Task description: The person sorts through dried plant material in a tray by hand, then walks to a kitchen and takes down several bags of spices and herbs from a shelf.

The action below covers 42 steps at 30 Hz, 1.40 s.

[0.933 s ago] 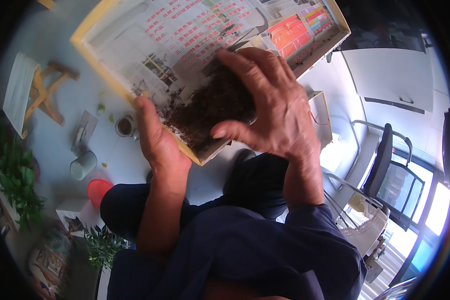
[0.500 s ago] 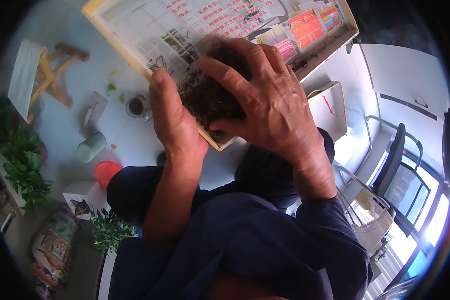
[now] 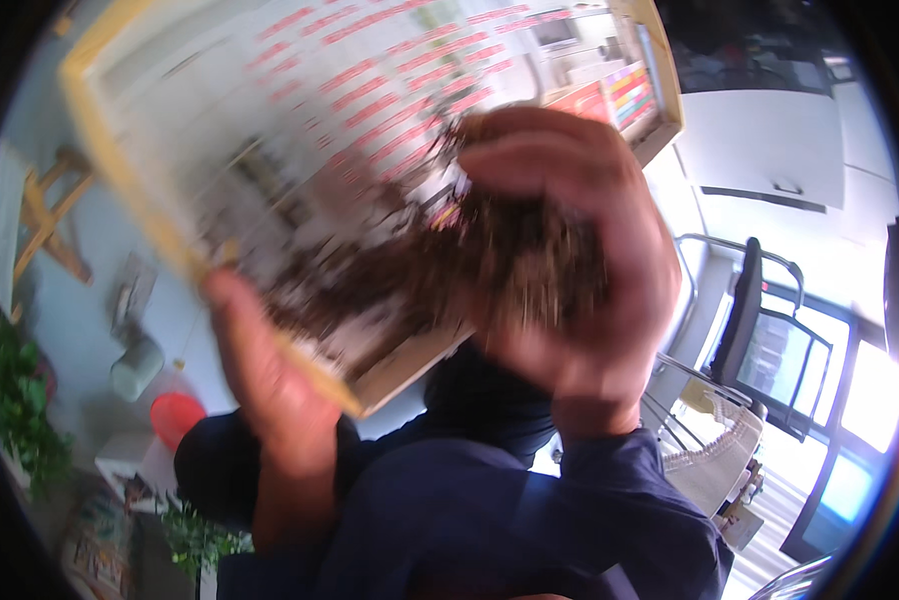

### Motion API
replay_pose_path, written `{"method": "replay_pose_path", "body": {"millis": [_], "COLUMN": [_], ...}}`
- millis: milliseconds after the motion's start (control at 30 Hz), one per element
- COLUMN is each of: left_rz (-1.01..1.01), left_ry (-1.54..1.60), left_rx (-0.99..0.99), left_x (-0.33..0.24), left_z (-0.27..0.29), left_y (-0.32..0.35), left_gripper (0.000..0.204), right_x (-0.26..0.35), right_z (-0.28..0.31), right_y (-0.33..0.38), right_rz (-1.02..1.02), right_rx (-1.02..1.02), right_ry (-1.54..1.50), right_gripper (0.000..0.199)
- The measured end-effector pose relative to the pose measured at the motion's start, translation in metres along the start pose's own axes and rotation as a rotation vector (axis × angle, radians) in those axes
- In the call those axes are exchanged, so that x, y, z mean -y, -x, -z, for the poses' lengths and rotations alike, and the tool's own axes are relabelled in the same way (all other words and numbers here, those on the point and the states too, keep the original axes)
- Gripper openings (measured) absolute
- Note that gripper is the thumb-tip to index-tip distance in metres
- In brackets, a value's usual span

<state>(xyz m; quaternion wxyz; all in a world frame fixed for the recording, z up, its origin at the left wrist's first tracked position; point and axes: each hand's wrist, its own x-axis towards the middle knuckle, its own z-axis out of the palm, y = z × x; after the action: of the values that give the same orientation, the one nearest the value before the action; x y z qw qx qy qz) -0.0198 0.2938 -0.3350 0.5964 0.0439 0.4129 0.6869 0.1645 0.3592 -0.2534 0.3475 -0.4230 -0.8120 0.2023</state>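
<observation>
A shallow box lid (image 3: 130, 180) with a yellowish rim and a printed sheet as its floor is tilted in front of me. My left hand (image 3: 275, 370) grips its near left edge, thumb over the rim. Inside my right hand (image 3: 615, 250), smeared by motion, is a clump of dark brown, dry, fibrous plant stuff (image 3: 535, 250), its fingers curled round the far and near sides. More brown strands (image 3: 340, 290) lie loose along the lid's lower part. What exact plant it is cannot be made out.
At the left on the floor are a wooden folding stool (image 3: 55, 225), a pale green cup (image 3: 136, 368) and a red round container (image 3: 177, 418). Leafy plants (image 3: 15, 390) line the far left. To the right stand a black chair (image 3: 745, 310) and a white cabinet (image 3: 765, 150).
The lid now looks larger and sits further left, my left hand with it. My right hand has shifted right and turned, lifting the brown clump off the lid's corner; strands trail below it.
</observation>
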Motion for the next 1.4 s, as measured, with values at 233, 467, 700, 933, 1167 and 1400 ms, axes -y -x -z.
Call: {"method": "replay_pose_path", "body": {"millis": [233, 467, 700, 933, 1167, 1400], "left_rz": [0.096, 0.068, 0.095, 0.04, 0.042, 0.039], "left_ry": [0.141, -0.083, 0.031, -0.028, -0.105, -0.096], "left_rx": [-0.182, -0.1, -0.024, 0.029, 0.109, 0.049], "left_x": [-0.021, -0.019, -0.013, -0.009, -0.004, 0.0], "left_z": [-0.01, -0.013, 0.003, 0.028, -0.001, 0.0], "left_y": [0.016, 0.013, 0.008, -0.002, -0.011, -0.01], "left_gripper": [0.071, 0.073, 0.07, 0.05, 0.057, 0.057], "right_x": [-0.006, -0.011, -0.017, -0.011, -0.044, -0.061], "right_z": [0.028, 0.033, 0.035, 0.023, 0.008, -0.007], "right_y": [0.02, 0.027, 0.023, 0.015, 0.007, -0.011], "right_rz": [0.073, 0.099, 0.133, 0.158, 0.113, 0.042], "right_rx": [-0.13, -0.192, -0.227, -0.298, -0.458, -0.278], "right_ry": [0.072, 0.135, 0.145, 0.27, 0.009, 0.072], "right_gripper": [0.043, 0.041, 0.041, 0.04, 0.036, 0.045]}}
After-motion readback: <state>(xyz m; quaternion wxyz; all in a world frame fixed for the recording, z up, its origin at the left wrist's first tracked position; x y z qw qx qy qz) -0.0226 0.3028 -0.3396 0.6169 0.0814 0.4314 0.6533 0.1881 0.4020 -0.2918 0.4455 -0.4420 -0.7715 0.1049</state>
